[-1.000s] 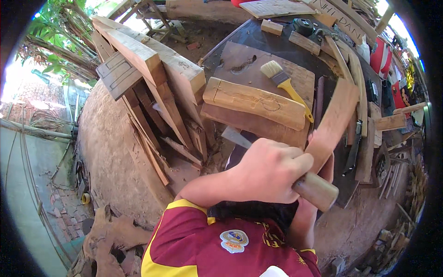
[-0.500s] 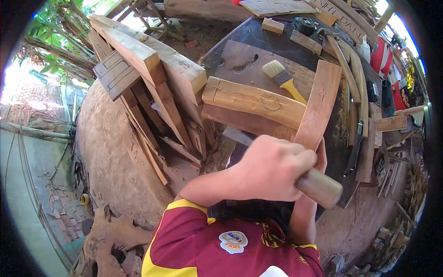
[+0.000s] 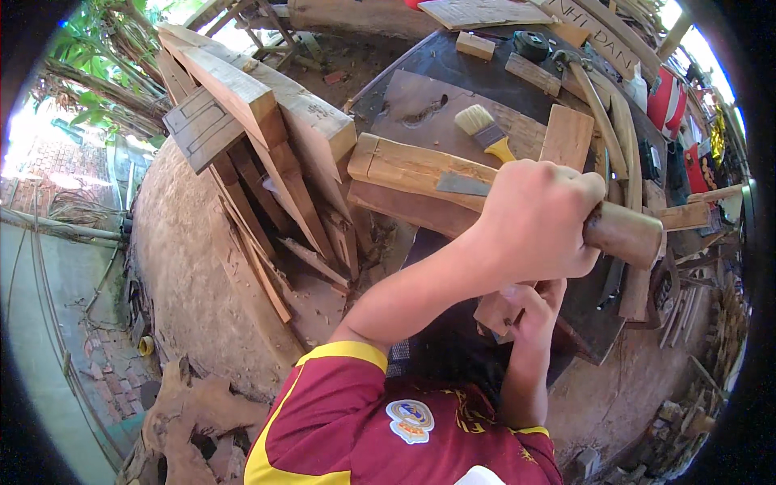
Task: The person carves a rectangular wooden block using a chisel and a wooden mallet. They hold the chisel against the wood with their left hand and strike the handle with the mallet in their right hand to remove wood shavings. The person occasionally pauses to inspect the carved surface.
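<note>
My left hand [image 3: 541, 218] is closed around a chisel. Its flat metal blade [image 3: 462, 184] points left over a light wooden beam [image 3: 404, 166], and its thick round wooden handle [image 3: 622, 234] sticks out to the right. Below it, my right hand [image 3: 533, 307] grips the near end of a smooth wooden piece [image 3: 567, 133], which passes behind my left hand and crosses the beam's right end. How the two pieces meet is hidden by my left hand. Beyond the beam a paintbrush [image 3: 483, 132] with pale bristles and a yellow handle lies on a flat board [image 3: 404, 93].
The dark table [image 3: 416, 61] holds a tape measure [image 3: 531, 46], a small wood block [image 3: 475, 46] and a long curved wooden handle [image 3: 596, 113]. Large timbers [image 3: 299, 105] lean at the left. A gnarled stump [image 3: 182, 420] stands at the lower left.
My left hand has moved up and to the right with the chisel, so the blade now shows over the beam. More of my right hand is visible beneath. The beam has shifted slightly left.
</note>
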`<action>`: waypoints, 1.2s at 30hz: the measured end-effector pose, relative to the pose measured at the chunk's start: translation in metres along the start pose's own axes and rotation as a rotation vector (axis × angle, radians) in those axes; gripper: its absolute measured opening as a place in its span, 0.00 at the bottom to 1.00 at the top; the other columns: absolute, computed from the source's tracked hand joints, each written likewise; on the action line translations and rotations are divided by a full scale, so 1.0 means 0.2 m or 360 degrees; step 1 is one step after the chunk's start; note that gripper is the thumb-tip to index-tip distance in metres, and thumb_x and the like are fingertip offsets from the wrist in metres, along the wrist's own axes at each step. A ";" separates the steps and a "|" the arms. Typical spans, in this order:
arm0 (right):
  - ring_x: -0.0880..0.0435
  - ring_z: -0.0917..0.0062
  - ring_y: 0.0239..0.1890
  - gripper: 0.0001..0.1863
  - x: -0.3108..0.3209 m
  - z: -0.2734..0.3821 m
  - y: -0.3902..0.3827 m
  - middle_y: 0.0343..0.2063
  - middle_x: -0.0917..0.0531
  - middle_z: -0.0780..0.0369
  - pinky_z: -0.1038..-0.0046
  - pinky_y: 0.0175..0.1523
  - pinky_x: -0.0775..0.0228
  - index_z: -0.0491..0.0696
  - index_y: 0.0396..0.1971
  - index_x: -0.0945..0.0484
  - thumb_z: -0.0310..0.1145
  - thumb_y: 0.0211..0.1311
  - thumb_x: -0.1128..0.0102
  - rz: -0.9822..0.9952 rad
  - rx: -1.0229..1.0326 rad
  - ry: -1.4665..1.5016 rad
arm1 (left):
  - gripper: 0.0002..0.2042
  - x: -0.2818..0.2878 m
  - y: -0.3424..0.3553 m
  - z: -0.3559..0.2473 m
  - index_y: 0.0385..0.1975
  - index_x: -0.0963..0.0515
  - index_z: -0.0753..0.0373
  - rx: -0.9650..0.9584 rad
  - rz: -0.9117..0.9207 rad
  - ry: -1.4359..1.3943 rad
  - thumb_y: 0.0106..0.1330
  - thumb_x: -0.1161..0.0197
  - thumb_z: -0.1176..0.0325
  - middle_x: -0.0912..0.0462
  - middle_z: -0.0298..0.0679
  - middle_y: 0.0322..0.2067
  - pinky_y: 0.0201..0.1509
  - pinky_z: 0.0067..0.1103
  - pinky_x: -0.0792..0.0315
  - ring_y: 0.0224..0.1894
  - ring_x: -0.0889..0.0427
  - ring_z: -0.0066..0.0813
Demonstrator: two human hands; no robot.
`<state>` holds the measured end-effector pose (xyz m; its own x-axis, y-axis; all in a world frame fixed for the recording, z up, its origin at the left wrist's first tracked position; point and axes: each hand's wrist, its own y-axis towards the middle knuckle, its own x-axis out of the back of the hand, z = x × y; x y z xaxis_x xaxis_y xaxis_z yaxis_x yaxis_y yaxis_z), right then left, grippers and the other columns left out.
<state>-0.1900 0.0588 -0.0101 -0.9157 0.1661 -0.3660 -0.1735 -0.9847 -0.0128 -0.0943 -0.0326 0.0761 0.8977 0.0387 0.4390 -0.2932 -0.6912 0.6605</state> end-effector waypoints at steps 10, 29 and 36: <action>0.24 0.75 0.44 0.38 0.03 0.08 0.03 0.43 0.24 0.59 0.73 0.49 0.33 0.39 0.51 0.34 0.23 0.29 0.39 -0.0023 0.0056 -0.0211 | 0.10 0.01 0.03 0.02 0.16 0.29 0.62 0.0001 -0.0180 -0.0115 0.32 0.36 0.68 0.28 0.45 0.15 0.23 0.29 0.31 0.20 0.25 0.46; 0.23 0.62 0.44 0.31 0.33 0.64 -0.03 0.44 0.24 0.51 0.67 0.50 0.31 0.36 0.48 0.31 0.27 0.41 0.30 -0.1152 0.1778 -0.2272 | 0.11 -0.03 0.07 0.02 0.14 0.29 0.60 0.0093 -0.0166 -0.0137 0.31 0.36 0.65 0.26 0.44 0.15 0.26 0.33 0.29 0.22 0.23 0.45; 0.27 0.61 0.52 0.40 0.49 0.62 -0.10 0.52 0.28 0.50 0.66 0.59 0.39 0.37 0.57 0.38 0.27 0.40 0.30 -0.0984 0.1229 -0.2632 | 0.12 0.01 0.06 0.04 0.16 0.26 0.60 0.0120 -0.0075 -0.0097 0.32 0.34 0.63 0.24 0.42 0.16 0.27 0.33 0.28 0.22 0.22 0.44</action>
<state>-0.3206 0.1015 0.0691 0.0250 0.7637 0.6451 -0.2331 -0.6230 0.7467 -0.0936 -0.0457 0.0804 0.9289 0.0300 0.3691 -0.2267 -0.7422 0.6307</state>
